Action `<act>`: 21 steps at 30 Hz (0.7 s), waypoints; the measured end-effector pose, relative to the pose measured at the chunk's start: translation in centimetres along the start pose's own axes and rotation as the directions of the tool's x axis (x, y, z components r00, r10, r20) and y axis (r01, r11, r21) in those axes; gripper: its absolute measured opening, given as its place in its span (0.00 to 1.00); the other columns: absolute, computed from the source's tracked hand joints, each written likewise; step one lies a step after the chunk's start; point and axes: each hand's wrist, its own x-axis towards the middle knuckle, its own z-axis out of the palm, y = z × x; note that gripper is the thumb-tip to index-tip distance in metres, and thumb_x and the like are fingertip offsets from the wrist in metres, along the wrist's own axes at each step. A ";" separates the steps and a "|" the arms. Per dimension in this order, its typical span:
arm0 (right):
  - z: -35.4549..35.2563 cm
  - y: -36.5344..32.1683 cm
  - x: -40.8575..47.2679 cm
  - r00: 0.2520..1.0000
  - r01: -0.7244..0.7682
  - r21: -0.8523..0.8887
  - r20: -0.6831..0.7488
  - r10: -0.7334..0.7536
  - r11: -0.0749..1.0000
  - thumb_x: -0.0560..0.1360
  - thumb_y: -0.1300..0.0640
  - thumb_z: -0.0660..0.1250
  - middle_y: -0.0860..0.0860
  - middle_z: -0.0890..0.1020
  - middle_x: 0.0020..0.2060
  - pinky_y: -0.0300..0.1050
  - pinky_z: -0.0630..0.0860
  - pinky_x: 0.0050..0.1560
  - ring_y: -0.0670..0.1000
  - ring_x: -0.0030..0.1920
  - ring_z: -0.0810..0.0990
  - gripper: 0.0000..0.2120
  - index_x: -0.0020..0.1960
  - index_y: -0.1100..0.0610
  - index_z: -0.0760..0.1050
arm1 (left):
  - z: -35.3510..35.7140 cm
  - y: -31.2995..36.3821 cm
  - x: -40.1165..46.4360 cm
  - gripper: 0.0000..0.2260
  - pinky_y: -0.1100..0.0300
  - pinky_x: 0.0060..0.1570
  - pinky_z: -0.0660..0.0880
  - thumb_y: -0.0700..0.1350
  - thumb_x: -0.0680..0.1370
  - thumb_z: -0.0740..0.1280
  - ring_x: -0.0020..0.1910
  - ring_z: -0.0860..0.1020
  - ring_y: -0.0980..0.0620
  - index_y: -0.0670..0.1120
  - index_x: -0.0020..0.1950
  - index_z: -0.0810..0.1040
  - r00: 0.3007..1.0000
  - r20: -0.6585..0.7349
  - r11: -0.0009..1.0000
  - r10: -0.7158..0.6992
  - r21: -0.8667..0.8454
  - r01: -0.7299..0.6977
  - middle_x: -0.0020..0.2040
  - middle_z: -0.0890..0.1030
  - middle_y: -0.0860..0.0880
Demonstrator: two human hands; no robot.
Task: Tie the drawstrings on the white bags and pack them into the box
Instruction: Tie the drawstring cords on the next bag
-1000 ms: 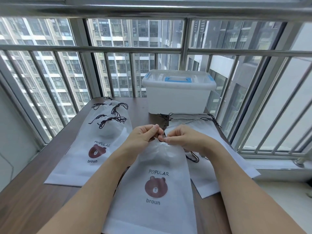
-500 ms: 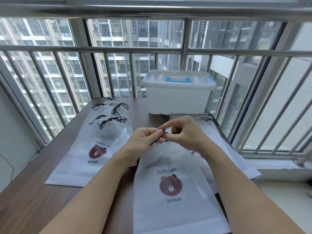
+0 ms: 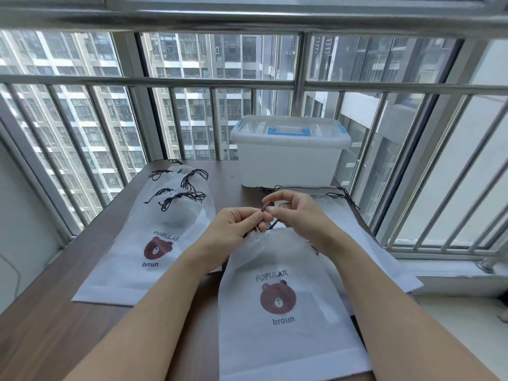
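Two hands, my left and right, each pinch the cord above the bag.

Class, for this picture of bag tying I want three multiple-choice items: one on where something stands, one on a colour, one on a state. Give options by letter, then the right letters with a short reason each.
1. Where does the plastic box stand?
A. at the table's far edge by the window bars
B. on the floor
C. on the person's lap

2. What colour is the box's handle?
A. red
B. blue
C. black

3. What are the left hand and right hand doing?
A. resting flat
B. lifting the box
C. pinching the drawstring above the near bag

Answers: 1 A, it sits behind the bags near the bars; 2 B, the handle is blue; 3 C, fingertips of both meet on the dark cord.
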 end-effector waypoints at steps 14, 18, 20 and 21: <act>0.8 -0.3 0.2 0.969 -0.238 0.116 -0.037 0.244 0.964 0.76 0.61 0.61 0.51 0.66 0.30 0.36 0.59 0.26 0.47 0.27 0.60 0.17 0.28 0.53 0.72 | 0.0 0.2 -0.2 0.11 0.68 0.40 0.73 0.47 0.75 0.69 0.36 0.74 0.56 0.42 0.50 0.86 0.992 0.064 0.990 -0.104 -0.092 0.110 0.42 0.83 0.49; 0.4 -0.3 -0.1 0.927 -0.374 0.326 0.100 0.362 0.868 0.76 0.55 0.60 0.51 0.66 0.27 0.44 0.48 0.31 0.49 0.30 0.51 0.13 0.33 0.53 0.63 | -0.2 0.3 -0.2 0.12 0.67 0.38 0.74 0.48 0.73 0.73 0.35 0.74 0.55 0.40 0.49 0.86 0.992 0.024 0.990 -0.122 -0.073 0.124 0.44 0.82 0.45; 0.3 -0.5 -0.3 0.908 -0.419 0.403 0.153 0.391 0.814 0.78 0.53 0.60 0.49 0.62 0.27 0.41 0.49 0.28 0.46 0.26 0.51 0.16 0.34 0.53 0.62 | -0.2 0.3 -0.3 0.14 0.65 0.38 0.74 0.48 0.71 0.74 0.35 0.75 0.53 0.38 0.49 0.86 0.991 -0.019 0.988 -0.135 -0.080 0.133 0.45 0.80 0.40; 0.4 -0.7 -0.4 0.904 -0.426 0.419 0.157 0.398 0.802 0.79 0.52 0.61 0.48 0.62 0.25 0.38 0.53 0.26 0.45 0.22 0.55 0.17 0.33 0.53 0.63 | -0.2 0.3 -0.3 0.14 0.65 0.37 0.74 0.47 0.71 0.74 0.34 0.75 0.54 0.38 0.48 0.86 0.990 -0.039 0.988 -0.134 -0.084 0.130 0.44 0.80 0.40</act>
